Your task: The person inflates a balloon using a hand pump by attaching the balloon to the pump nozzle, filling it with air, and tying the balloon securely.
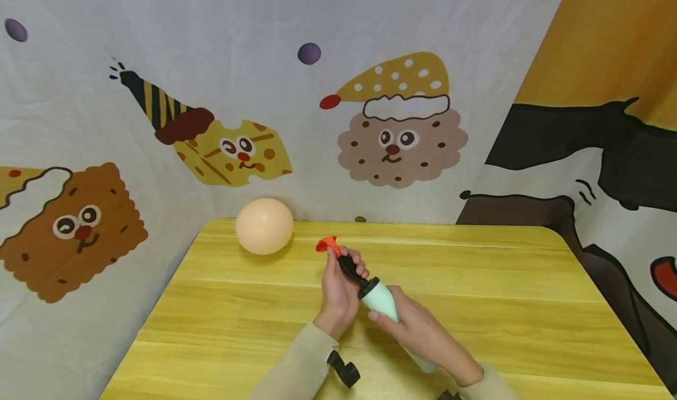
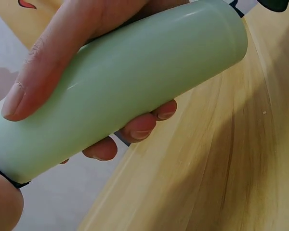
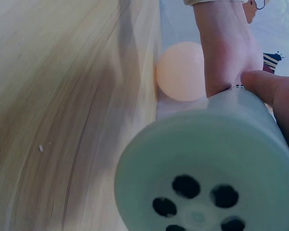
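Observation:
My right hand [image 1: 425, 332] grips the mint-green barrel of a hand balloon pump [image 1: 381, 301], thumb along one side and fingers wrapped beneath, as the left wrist view shows. The pump slants up and leftward over the table. Around its black nozzle end [image 1: 349, 266] curl the fingers of my left hand [image 1: 338, 291]. They pinch a limp red balloon [image 1: 327, 244] at the tip, its flared end sticking out past the thumb. In the right wrist view, the round pump base [image 3: 197, 154] with several dark holes faces the camera.
An inflated peach balloon [image 1: 264, 226] rests at the back left of the wood-grain table [image 1: 502, 306]. Behind the table hangs a white cloth [image 1: 254, 47] printed with cartoon biscuits and cheese. A black strap piece [image 1: 344, 369] sits at the left sleeve.

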`<state>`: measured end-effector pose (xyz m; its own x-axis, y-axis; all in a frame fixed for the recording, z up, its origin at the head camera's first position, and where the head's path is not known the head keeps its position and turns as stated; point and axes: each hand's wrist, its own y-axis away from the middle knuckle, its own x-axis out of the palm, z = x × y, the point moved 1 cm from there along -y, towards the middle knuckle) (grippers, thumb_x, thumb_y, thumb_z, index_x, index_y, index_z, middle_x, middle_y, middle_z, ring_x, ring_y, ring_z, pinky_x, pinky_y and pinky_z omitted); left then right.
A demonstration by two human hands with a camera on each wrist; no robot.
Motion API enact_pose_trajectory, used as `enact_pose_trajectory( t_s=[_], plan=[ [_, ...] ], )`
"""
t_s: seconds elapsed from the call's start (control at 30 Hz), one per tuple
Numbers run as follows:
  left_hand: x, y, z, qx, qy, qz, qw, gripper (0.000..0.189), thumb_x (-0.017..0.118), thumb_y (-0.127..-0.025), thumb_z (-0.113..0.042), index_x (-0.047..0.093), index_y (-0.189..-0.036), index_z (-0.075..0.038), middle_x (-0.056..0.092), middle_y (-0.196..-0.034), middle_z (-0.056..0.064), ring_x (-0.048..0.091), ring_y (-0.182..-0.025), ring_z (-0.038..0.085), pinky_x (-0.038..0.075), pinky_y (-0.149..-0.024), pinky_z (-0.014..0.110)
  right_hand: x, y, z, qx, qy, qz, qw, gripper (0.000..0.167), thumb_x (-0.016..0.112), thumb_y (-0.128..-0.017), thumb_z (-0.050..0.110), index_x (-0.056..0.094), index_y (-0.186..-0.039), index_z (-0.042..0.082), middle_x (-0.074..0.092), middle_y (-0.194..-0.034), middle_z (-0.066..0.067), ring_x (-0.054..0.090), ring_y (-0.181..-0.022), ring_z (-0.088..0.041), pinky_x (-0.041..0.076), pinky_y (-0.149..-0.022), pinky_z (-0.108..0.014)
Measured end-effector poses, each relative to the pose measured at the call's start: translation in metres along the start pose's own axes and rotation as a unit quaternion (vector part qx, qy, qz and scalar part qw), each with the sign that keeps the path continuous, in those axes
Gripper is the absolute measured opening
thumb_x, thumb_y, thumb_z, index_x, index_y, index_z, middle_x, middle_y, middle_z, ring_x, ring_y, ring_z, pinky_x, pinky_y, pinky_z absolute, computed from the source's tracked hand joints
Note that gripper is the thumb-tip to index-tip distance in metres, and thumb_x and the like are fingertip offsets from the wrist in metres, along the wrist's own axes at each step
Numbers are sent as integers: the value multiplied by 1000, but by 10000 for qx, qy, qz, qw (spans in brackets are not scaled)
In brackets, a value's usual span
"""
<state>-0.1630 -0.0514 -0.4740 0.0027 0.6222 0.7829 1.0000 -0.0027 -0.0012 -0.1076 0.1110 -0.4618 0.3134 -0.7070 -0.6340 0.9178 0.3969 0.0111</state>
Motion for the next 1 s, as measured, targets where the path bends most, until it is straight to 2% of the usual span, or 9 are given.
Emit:
enact_pose_trajectory(
  t_s=[0.13, 0.3, 0.43, 0.53, 0.6, 0.7, 0.8, 0.9, 1.0],
  plan=[
    [-2, 0, 2, 209, -193, -45, 9996, 37, 30, -112, -46, 46, -99, -16, 52, -87, -1, 47, -68, 12, 44, -65, 24, 0, -1, 0, -55, -193, 156, 9997, 59, 65, -102, 45, 52, -134, -2, 64, -96, -3, 61, -79, -16, 54, -63, -30],
    [-1, -4, 2, 574, -793, -515, 9939, 34, 33, -115, -38, 45, -94, -14, 49, -76, -2, 46, -57, 8, 43, -54, 20, -1, -2, -1, -50, -571, 527, 9970, 67, 71, -98, 42, 47, -140, -4, 64, -100, -7, 62, -80, -17, 55, -62, -32],
    [-4, -12, -5, 720, -829, -989, 9890, 33, 33, -115, -33, 44, -91, -14, 47, -70, -3, 43, -51, 7, 40, -47, 19, -3, 1, -2, -28, -948, 872, 9917, 80, 76, -93, 37, 35, -157, 10, 64, -101, -10, 65, -77, -18, 57, -58, -35],
    [-9, -20, -15, 768, -765, -1242, 9863, 33, 33, -115, -34, 43, -90, -14, 46, -70, -3, 42, -51, 6, 39, -47, 18, -4, 7, -3, -35, -1188, 1070, 9871, 81, 71, -97, 35, 26, -163, 23, 63, -98, -12, 66, -71, -20, 57, -53, -36],
    [-15, -26, -21, 779, -713, -1359, 9851, 33, 32, -115, -34, 42, -90, -15, 46, -70, -4, 42, -52, 6, 38, -48, 17, -4, 11, -4, -26, -1283, 1137, 9852, 79, 68, -100, 35, 23, -164, 25, 63, -97, -13, 66, -67, -21, 56, -51, -36],
    [-22, -33, -29, 798, -688, -1528, 9826, 32, 31, -115, -33, 42, -91, -15, 46, -71, -4, 42, -53, 5, 38, -48, 16, -4, 18, -7, 92, -1349, 1141, 9842, 75, 67, -102, 36, 28, -163, 18, 62, -102, -13, 65, -66, -21, 56, -51, -36],
    [-26, -39, -34, 812, -649, -1664, 9806, 31, 30, -115, -30, 41, -92, -14, 45, -71, -3, 41, -53, 6, 38, -48, 17, -6, 27, -9, 393, -1317, 1133, 9840, 77, 71, -98, 38, 34, -159, 9, 63, -101, -11, 65, -67, -20, 56, -54, -36],
    [-25, -42, -37, 792, -650, -1700, 9801, 31, 30, -115, -27, 41, -91, -13, 45, -71, -3, 41, -52, 7, 38, -47, 18, -12, 36, -9, 653, -1226, 1169, 9834, 81, 77, -94, 37, 36, -155, 4, 63, -98, -9, 63, -69, -20, 54, -55, -35],
    [-22, -47, -41, 867, -638, -1683, 9798, 31, 31, -115, -28, 41, -90, -13, 45, -71, -3, 41, -52, 7, 38, -47, 18, -19, 45, -7, 673, -1082, 1145, 9852, 81, 80, -90, 31, 38, -153, 3, 63, -98, -10, 62, -69, -19, 53, -54, -35]
  ],
)
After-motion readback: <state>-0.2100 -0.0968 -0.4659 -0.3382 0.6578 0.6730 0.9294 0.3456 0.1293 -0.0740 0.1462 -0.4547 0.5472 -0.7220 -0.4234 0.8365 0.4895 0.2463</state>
